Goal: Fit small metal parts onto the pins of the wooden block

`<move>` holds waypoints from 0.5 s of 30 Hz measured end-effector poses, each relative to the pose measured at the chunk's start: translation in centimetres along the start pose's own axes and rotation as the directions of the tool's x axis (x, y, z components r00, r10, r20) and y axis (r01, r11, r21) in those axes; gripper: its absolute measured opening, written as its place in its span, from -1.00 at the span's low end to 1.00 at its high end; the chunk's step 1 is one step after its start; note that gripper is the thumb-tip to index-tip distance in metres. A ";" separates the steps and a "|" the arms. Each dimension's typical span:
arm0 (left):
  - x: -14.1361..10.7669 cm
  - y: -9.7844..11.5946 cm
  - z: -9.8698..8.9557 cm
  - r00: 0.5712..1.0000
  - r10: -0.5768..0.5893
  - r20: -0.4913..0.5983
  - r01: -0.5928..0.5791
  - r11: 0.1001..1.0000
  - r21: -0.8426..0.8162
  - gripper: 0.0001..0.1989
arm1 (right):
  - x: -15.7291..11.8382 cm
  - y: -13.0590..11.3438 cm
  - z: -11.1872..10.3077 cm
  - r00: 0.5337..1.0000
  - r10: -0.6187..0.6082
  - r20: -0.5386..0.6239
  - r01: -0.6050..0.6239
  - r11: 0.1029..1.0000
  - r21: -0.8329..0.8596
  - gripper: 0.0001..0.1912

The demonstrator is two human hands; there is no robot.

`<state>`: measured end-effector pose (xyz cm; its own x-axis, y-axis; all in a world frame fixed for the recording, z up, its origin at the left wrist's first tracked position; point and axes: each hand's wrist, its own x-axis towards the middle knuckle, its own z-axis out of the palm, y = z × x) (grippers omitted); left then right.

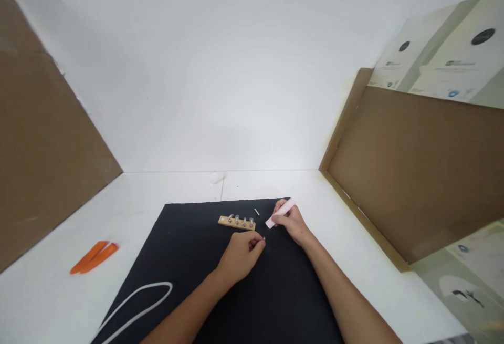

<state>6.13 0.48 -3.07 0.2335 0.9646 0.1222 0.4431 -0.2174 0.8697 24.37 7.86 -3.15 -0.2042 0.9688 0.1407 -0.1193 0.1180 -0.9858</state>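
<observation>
My right hand [292,222] is closed around a pale pink flat strip [282,212], tilted with its lower end toward the left. My left hand [242,253] pinches a tiny shiny piece [264,238] between thumb and fingertips; its kind is too small to make out. Just beyond the left hand, a narrow wooden block [225,221] lies on the black mat [189,244] with several small metal fittings [237,220] standing along it. A short metal pin [256,211] rests on the mat between the block and the pink strip.
Two orange strips [93,257] lie on the white table [51,291] at the left. A white cord [147,285] loops over the mat's left front. Brown cardboard panels [425,165] stand at both sides, and a white wall [220,71] rises behind.
</observation>
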 end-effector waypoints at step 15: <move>0.0 0.1 0.0 1.000 0.010 0.000 -0.010 1.000 0.023 -0.75 | 0.0 0.2 -0.1 1.000 0.006 0.019 -0.007 1.000 0.031 -0.78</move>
<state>6.15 0.43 -2.93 0.2381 0.9625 0.1305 0.4608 -0.2302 0.8571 24.43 7.94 -3.36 -0.2236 0.9651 0.1366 -0.1478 0.1049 -0.9834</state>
